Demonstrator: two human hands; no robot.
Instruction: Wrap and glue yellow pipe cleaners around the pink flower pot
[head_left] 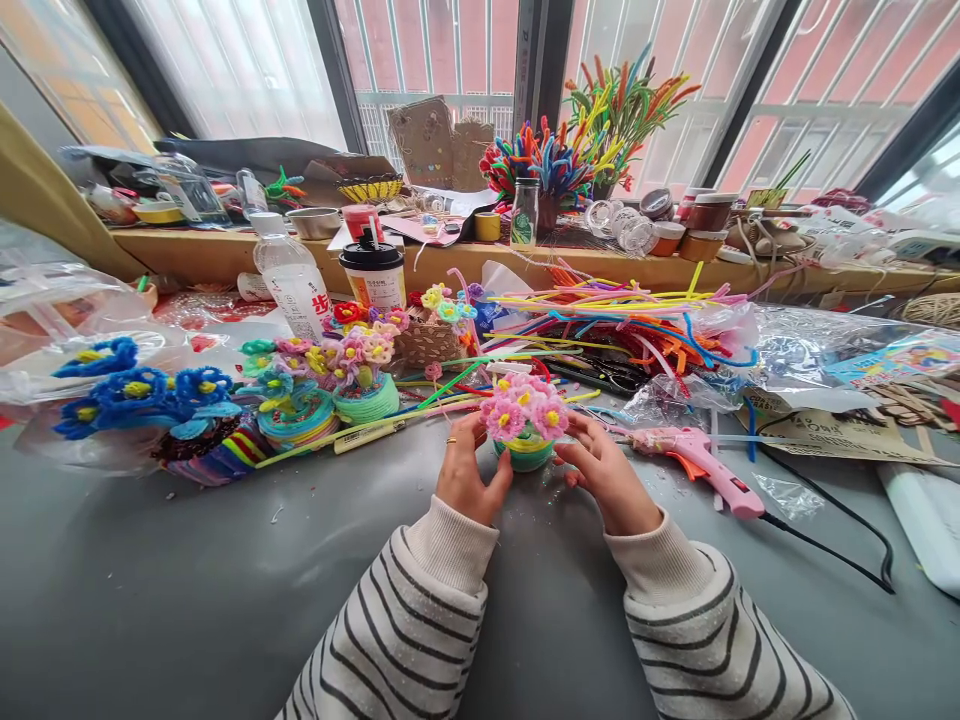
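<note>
A small flower pot point(530, 455) stands on the grey table, its sides ringed in green and yellow. Pink pipe-cleaner flowers point(523, 408) with yellow centres fill its top. My left hand point(471, 468) curves around the pot's left side, thumb near its lower edge and a ring on one finger. On the opposite side, my right hand point(609, 474) has its bent fingers against the flowers and the pot's wall. Both hands hold the pot between them; the far fingertips are partly hidden behind it.
To the right lies a pink glue gun point(705, 465) with a black cord point(832, 555). More flower pots, one with blue flowers point(142, 390), stand at left near a plastic bottle point(289, 280) and a lidded cup point(373, 270). Loose pipe cleaners point(622, 315) are heaped behind.
</note>
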